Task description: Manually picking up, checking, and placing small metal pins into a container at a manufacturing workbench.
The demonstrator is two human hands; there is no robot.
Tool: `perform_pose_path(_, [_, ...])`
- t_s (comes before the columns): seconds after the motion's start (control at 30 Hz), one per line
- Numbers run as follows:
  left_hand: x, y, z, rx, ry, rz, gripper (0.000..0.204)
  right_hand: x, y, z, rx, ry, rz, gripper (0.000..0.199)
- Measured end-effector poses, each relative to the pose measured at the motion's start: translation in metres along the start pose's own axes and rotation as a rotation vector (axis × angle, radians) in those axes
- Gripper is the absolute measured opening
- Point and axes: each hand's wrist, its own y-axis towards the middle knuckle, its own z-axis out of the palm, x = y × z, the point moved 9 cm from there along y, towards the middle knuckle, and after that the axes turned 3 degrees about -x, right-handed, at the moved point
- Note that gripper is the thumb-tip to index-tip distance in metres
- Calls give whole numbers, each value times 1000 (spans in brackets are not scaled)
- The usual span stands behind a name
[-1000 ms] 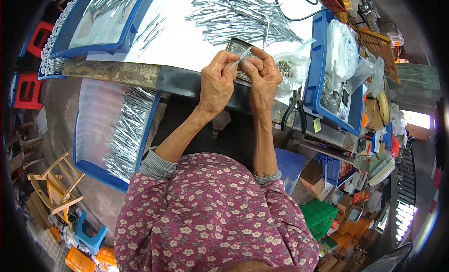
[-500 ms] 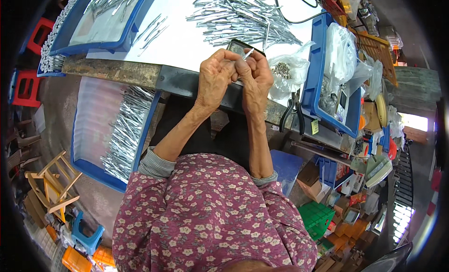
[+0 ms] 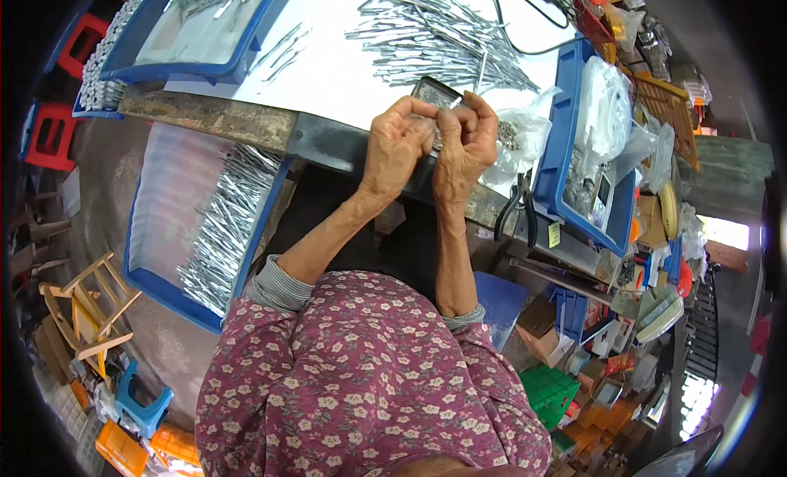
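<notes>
Both hands meet at the table's front edge, fingertips pinched together. My left hand (image 3: 397,146) is closed, its thumb and forefinger pressed at a thin silvery piece (image 3: 456,103). My right hand (image 3: 466,149) is closed around the same piece, and only its pale tip shows between the fingers. Just behind the fingers lies a small dark-rimmed tray (image 3: 428,90), partly covered by them. Beyond it spreads a heap of slim silvery metal rods (image 3: 443,42). To the right of my right hand sits a clear plastic bag (image 3: 533,131) with small metal parts, partly hidden by that hand.
Black-handled pliers (image 3: 516,208) hang over the table edge at right. Beside them, a blue tray (image 3: 548,169) holds plastic bags. Another blue tray (image 3: 238,67) stands at the table's left. Below it, a blue bin (image 3: 168,298) holds many silvery rods. A black cable (image 3: 512,36) crosses the back.
The view has shifted a little, so table and hands sit farther right and lower. The fingers have closed more over the silvery piece, and less of it shows.
</notes>
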Motion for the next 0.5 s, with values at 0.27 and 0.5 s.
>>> perform_pose_path(0.27, [5, 0, -2, -75, 198, 153, 10, 18, -2, 2, -138, -219, -230, 21])
perform_pose_path(0.5, [-3, 3, 0, -43, 409, 255, 9, 8, 2, 1, -159, -280, -199, 23])
